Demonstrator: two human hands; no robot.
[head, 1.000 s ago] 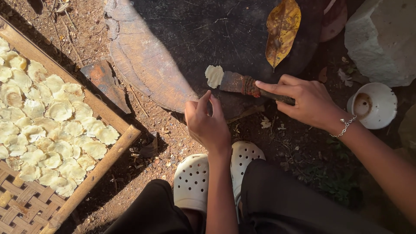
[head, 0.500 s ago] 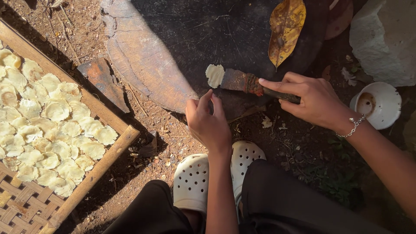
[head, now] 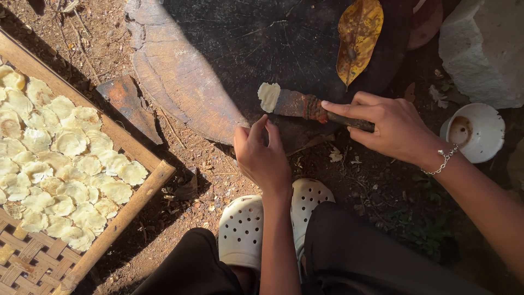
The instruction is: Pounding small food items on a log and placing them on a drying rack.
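My right hand (head: 392, 128) grips the dark handle of a rusty flat blade (head: 297, 104) that lies across a round wooden block (head: 180, 76). A pale flattened dough piece (head: 268, 96) sits at the blade's tip. My left hand (head: 262, 155) rests at the block's near edge, just below the blade, fingers curled and apart, holding nothing that I can see. A woven bamboo tray (head: 125, 213) at the left carries several flat pale discs (head: 65, 164).
A dry yellow leaf (head: 357, 38) lies on the block. A white cup (head: 474, 131) stands on the ground at the right, below a pale stone (head: 486, 49). A rusty metal piece (head: 128, 104) lies between tray and block. My white clogs (head: 243, 229) are below.
The blade and dough piece shifted very slightly left. Both hands stay in nearly the same place.
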